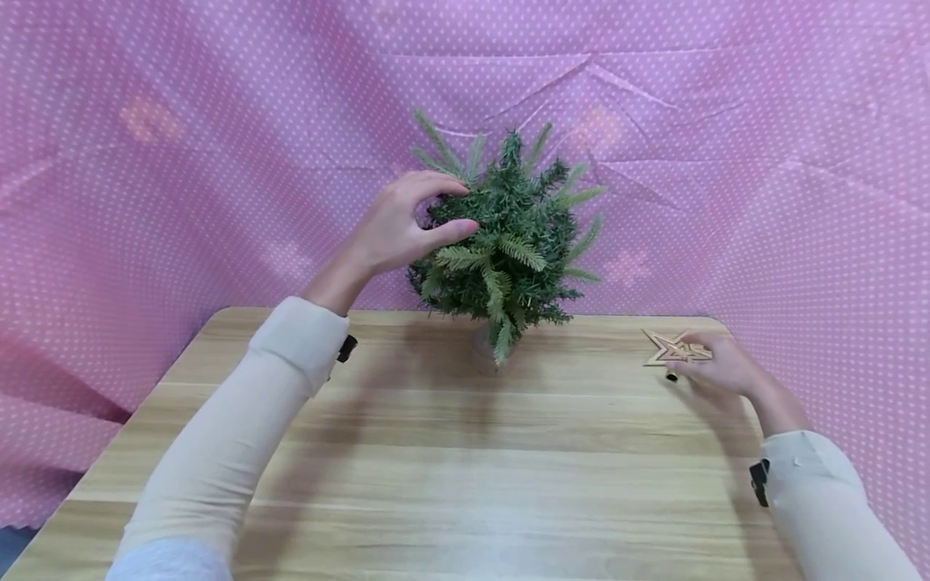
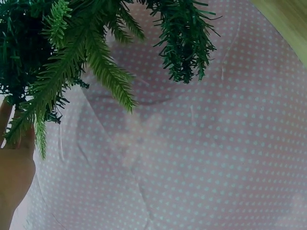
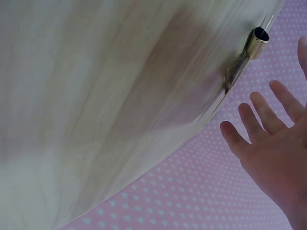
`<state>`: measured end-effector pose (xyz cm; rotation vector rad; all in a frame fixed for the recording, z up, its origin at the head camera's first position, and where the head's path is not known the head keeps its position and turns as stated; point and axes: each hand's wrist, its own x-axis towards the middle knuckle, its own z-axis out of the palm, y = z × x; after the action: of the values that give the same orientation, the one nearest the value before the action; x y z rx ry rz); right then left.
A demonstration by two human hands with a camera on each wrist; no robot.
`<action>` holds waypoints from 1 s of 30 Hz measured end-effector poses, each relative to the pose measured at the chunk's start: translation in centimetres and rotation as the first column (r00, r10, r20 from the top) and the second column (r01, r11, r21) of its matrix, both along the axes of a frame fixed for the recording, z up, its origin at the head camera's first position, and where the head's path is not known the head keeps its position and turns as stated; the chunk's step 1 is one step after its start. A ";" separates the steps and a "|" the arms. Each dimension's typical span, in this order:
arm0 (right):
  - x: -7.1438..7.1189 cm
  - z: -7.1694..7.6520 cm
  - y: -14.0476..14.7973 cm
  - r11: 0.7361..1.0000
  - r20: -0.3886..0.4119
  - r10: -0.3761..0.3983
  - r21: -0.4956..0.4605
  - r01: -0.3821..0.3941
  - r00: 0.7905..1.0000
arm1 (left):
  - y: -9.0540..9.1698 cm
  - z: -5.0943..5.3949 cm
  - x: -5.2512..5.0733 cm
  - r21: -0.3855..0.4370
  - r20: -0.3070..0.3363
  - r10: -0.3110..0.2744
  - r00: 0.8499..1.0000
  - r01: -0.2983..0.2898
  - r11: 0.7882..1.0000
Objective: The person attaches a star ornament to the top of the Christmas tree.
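A small artificial Christmas tree (image 1: pixel 508 234) stands upright at the back of the table. My left hand (image 1: pixel 407 218) reaches its left side, thumb and fingers spread apart at the branches; some fingertips are hidden by needles in the left wrist view. A gold star tree topper (image 1: pixel 668 349) lies near the table's back right corner. Its round hollow socket (image 3: pixel 259 42) shows in the right wrist view. Close over the star is my right hand (image 1: pixel 726 365), and in the right wrist view its fingers (image 3: pixel 261 115) are spread and hold nothing.
A wood-grain table (image 1: pixel 508 476) fills the lower part of the head view. Pink dotted cloth (image 1: pixel 291 121) hangs behind it and along both sides. The tree's clear base (image 1: pixel 483 351) sits close to the table's back edge.
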<state>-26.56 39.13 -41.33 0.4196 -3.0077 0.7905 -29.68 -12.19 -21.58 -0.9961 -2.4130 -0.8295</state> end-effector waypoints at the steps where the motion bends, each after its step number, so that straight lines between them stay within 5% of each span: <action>1: 0.0 0.0 0.1 1.000 0.002 0.000 0.002 0.000 1.000 | 0.1 0.1 0.0 -0.009 0.002 0.003 1.000 -0.003 1.000; 9: 0.3 -0.3 0.8 1.000 0.035 -0.011 0.021 0.011 0.999 | 0.8 0.6 -0.3 -0.059 0.006 0.021 1.000 -0.021 0.998; 30: 0.4 -0.5 1.6 1.000 0.056 0.002 0.006 -0.002 0.998 | 1.5 1.4 -0.1 -0.233 0.066 -0.046 0.997 0.060 0.971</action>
<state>-26.19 40.77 -41.87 0.4080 -3.0620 0.8066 -29.81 -10.67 -20.19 -1.1418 -2.5917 -0.6076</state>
